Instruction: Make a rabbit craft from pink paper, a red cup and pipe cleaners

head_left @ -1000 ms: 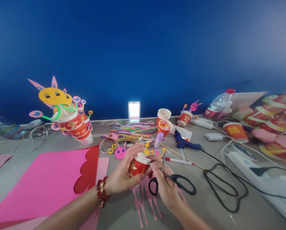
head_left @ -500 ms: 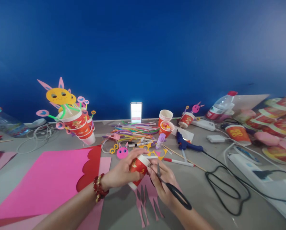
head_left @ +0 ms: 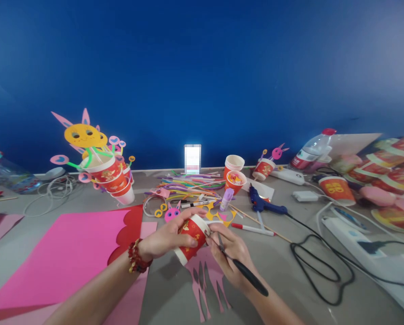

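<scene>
"Where are the edges and the room?"
"A blue wall (head_left: 202,81) closes the back of the grey table (head_left: 300,284). A pink sheet (head_left: 56,257) over red card (head_left: 134,225) covers much of the left. Right of the right forearm, grey tabletop runs to a looped black cable (head_left: 351,271)."
"Containers?"
"Stacked red cups (head_left: 107,175) at back left, a yellow rabbit face (head_left: 82,135) above them. Centre-right, one paper cup (head_left: 232,186) holds coloured scraps, just before a nested cup stack (head_left: 235,166)."
"And the grip?"
"The left hand (head_left: 166,239) is closed around a tilted red cup (head_left: 191,237), above pink cut paper (head_left: 197,289). The right hand (head_left: 232,259) clasps scissors (head_left: 251,277), black handle towards the wrist; its fingertips meet the cup's rim, but I can't tell whether they pinch it."
</scene>
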